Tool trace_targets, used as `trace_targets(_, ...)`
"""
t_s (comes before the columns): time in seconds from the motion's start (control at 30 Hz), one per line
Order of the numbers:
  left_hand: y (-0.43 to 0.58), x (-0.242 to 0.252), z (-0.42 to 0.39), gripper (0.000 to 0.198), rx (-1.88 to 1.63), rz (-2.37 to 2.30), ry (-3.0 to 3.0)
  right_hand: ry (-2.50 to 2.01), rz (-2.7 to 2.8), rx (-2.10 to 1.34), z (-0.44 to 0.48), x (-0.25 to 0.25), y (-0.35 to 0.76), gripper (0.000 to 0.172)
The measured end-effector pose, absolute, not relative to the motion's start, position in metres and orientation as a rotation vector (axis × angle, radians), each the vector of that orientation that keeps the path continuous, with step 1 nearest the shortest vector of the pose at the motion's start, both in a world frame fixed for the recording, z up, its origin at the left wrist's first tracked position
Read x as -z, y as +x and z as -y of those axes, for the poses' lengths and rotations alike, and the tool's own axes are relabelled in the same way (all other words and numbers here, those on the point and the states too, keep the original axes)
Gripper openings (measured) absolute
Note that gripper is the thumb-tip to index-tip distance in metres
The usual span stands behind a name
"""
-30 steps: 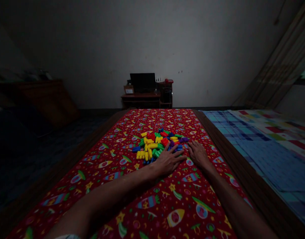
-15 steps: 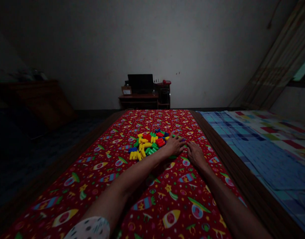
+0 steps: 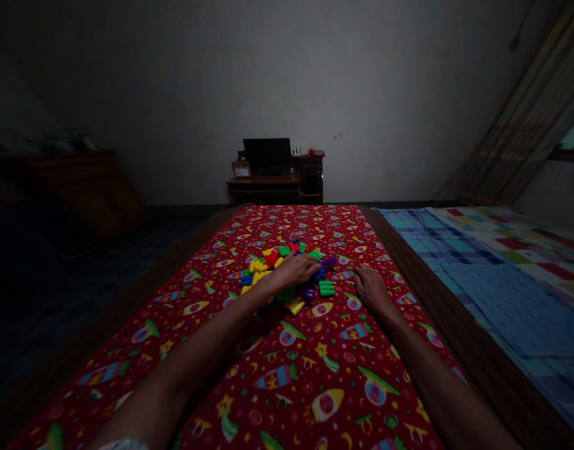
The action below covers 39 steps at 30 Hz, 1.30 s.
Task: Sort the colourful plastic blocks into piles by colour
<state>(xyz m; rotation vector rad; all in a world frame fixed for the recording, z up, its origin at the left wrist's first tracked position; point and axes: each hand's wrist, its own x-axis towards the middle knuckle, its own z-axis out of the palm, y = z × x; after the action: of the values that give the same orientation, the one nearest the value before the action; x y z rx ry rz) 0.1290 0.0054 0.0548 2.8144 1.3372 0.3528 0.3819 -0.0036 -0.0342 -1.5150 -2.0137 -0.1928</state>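
A loose pile of plastic toy building blocks in yellow, green, red, blue and purple lies on the red patterned cloth (image 3: 324,406). My left hand (image 3: 297,269) rests over the pile, fingers reaching out across it and covering some pieces; no block shows clearly gripped in it. Close to its fingertips are a purple block (image 3: 329,264) and a green block (image 3: 327,288). Yellow blocks (image 3: 258,266) show on the left of the pile, and another yellow block (image 3: 295,305) sits in front. My right hand (image 3: 372,289) lies on the cloth right of the blocks, fingers loosely bent, holding nothing.
The cloth covers a long table with brown edges (image 3: 456,331). To its right is a surface with blue checked bedding (image 3: 498,294). At the far wall stands a desk with a dark monitor (image 3: 268,156); a wooden cabinet (image 3: 85,194) is at the left.
My left hand has moved left over the pile, uncovering purple and green blocks on its right side. The blocks there are spread differently. My right hand has stayed nearly in place.
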Motion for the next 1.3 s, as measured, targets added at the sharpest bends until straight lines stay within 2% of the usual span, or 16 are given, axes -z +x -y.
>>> trace_targets(0.1, 0.081, -0.055, 0.001, 0.039, -0.715, -1.45, 2.636, -1.457, 2.004, 0.134, 0.005, 0.032, 0.382, 0.04)
trace_targets(0.3, -0.022, -0.023, 0.006, 0.042, -1.201, -2.133, 1.999, -1.422, 1.953, -0.009, -0.003, 0.024, 0.375, 0.046)
trace_targets(0.5, -0.056, 0.007, -0.006, 0.041, -1.205, -2.336, 1.595, -1.631, 2.151, 0.004, -0.025, -0.007, 0.357, 0.03)
trace_targets(0.73, -0.063, 0.016, -0.014, 0.039, -1.13, -2.271, 1.755, -1.827, 1.652, 0.099, -0.073, -0.013, 0.383, 0.039)
trace_targets(0.9, -0.066, 0.014, -0.013, 0.04, -1.101, -2.216, 1.88, -1.672, 1.755, 0.185, -0.07, -0.013, 0.365, 0.038)
trace_targets(1.1, -0.065, 0.012, -0.011, 0.041, -1.088, -2.167, 1.983, -1.504, 2.361, -0.065, -0.033, -0.028, 0.303, 0.03)
trace_targets(1.23, -0.067, 0.013, -0.012, 0.044, -1.058, -2.163, 2.007, -1.52, 2.331, -0.285, -0.03, -0.028, 0.297, 0.029)
trace_targets(1.3, -0.068, 0.014, -0.013, 0.044, -1.062, -2.162, 2.022, -1.491, 2.274, -0.394, -0.033, -0.023, 0.301, 0.035)
